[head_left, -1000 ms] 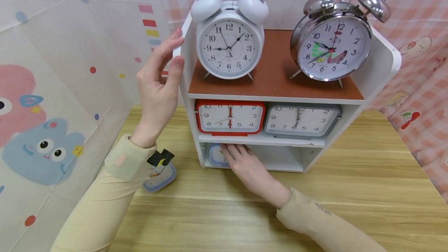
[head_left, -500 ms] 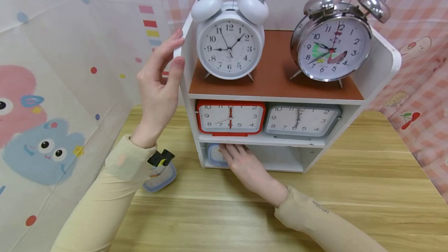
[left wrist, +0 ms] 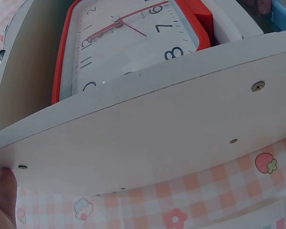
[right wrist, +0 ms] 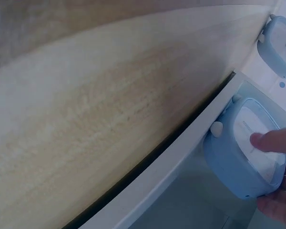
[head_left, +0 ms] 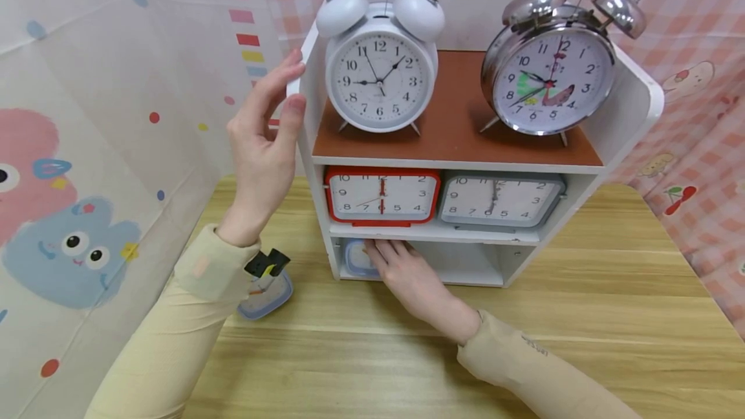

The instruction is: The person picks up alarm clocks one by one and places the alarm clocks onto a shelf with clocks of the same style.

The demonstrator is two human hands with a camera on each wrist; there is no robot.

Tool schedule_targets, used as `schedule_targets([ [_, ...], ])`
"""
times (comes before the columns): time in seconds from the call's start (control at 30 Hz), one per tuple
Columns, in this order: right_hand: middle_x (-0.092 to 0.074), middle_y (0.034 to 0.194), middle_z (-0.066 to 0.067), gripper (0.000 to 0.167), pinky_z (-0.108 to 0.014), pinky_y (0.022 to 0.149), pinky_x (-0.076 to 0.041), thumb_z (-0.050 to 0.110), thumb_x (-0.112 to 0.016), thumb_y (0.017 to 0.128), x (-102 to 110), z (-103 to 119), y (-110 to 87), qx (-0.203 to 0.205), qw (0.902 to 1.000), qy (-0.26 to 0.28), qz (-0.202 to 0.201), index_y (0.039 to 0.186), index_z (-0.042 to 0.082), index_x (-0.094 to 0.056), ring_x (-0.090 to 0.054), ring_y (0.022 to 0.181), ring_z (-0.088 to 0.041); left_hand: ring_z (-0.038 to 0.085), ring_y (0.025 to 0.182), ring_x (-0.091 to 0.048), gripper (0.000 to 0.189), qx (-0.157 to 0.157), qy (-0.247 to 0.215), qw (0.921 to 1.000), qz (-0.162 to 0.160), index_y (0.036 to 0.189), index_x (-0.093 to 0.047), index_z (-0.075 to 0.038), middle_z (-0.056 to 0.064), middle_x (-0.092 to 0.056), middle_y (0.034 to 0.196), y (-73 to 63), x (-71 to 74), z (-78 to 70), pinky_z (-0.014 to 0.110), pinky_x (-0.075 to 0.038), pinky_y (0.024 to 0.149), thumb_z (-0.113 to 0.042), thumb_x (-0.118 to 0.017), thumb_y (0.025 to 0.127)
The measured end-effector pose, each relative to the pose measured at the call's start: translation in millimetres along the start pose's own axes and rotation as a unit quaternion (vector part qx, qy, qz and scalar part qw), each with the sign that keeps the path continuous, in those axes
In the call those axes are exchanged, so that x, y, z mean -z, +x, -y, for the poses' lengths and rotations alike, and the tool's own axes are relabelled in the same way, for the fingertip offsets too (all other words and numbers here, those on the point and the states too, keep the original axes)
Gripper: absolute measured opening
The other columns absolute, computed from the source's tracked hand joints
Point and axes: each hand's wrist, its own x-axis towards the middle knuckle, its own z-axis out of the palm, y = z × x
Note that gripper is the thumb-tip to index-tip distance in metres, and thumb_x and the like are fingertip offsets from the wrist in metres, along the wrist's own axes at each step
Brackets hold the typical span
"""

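My right hand [head_left: 414, 284] reaches into the bottom compartment of a white shelf unit [head_left: 522, 257] and holds a small light-blue alarm clock [head_left: 355, 257] at the left end. In the right wrist view the thumb presses on the face of this blue clock [right wrist: 221, 164], with the other fingers curled behind it. My left hand [head_left: 262, 141] touches the outside of the shelf's left side panel with its fingertips, beside a white twin-bell alarm clock [head_left: 381, 76]. The left wrist view shows a finger [left wrist: 7, 193] against the panel's outer face.
A second blue clock [head_left: 268, 299] lies on the wooden table [head_left: 372, 367], partly hidden by the left wrist's camera. A silver twin-bell clock [head_left: 550, 83] stands on the top shelf. Red [head_left: 407, 202] and grey [head_left: 524, 202] rectangular clocks fill the middle shelf.
The blue clock in the bottom compartment has slid slightly left, toward the side panel, with my right hand on it. My left hand has stayed in place.
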Motion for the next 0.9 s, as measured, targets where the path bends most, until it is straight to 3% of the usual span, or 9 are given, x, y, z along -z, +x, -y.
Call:
schedule_targets([
  [0.27,-0.060,0.151,-0.015,0.077,-0.045,0.111,-0.057,0.037,-0.083,0.090,11,6,-12.0,-0.028,0.9961,0.081,0.018,0.153,0.004,-0.052,-0.063,0.134,-0.033,0.019,0.135,-0.067,0.040,0.001,-0.005,1.0000,-0.005,0.135,-0.067,-0.003,0.006,-0.065,0.151,-1.0,-1.0,0.1,0.010,-0.057,0.071,-0.029,-0.064,0.106],
  [0.47,-0.053,0.160,-0.017,0.082,-0.049,0.115,-0.054,0.045,-0.080,0.091,27,9,-22.7,-0.015,0.9927,0.119,0.015,0.155,0.003,-0.049,-0.055,0.145,-0.036,0.019,0.134,-0.068,0.036,0.003,0.002,1.0000,-0.006,0.136,-0.067,-0.004,0.005,-0.066,0.150,-0.7,-1.0,-0.6,0.010,-0.058,0.074,-0.024,-0.064,0.106],
  [0.67,-0.055,0.158,-0.020,0.072,-0.049,0.115,-0.054,0.047,-0.068,0.100,51,3,-29.2,0.003,0.9853,0.161,-0.058,0.152,0.000,-0.052,-0.056,0.144,-0.038,0.019,0.134,-0.068,0.035,0.007,0.002,1.0000,-0.006,0.136,-0.067,-0.004,0.005,-0.066,0.150,-1.0,-1.7,-0.9,0.011,-0.059,0.076,-0.022,-0.063,0.106],
  [0.8,-0.056,0.155,-0.022,0.067,-0.049,0.117,-0.052,0.051,-0.049,0.109,64,-3,-31.3,-0.008,0.9757,0.190,-0.109,0.153,0.001,-0.051,-0.056,0.144,-0.039,0.020,0.135,-0.067,0.035,0.013,0.001,0.9999,-0.005,0.137,-0.066,-0.004,0.004,-0.065,0.151,-1.0,-1.3,-0.9,0.012,-0.060,0.078,-0.021,-0.063,0.106],
  [0.9,-0.058,0.154,-0.021,0.068,-0.044,0.122,-0.047,0.053,-0.043,0.110,69,-7,-33.0,-0.021,0.9705,0.200,-0.134,0.153,0.001,-0.051,-0.057,0.142,-0.039,0.021,0.135,-0.067,0.036,0.014,0.001,0.9999,-0.005,0.137,-0.066,-0.004,0.005,-0.064,0.152,-1.5,-0.5,-0.5,0.012,-0.060,0.079,-0.021,-0.063,0.106],
])
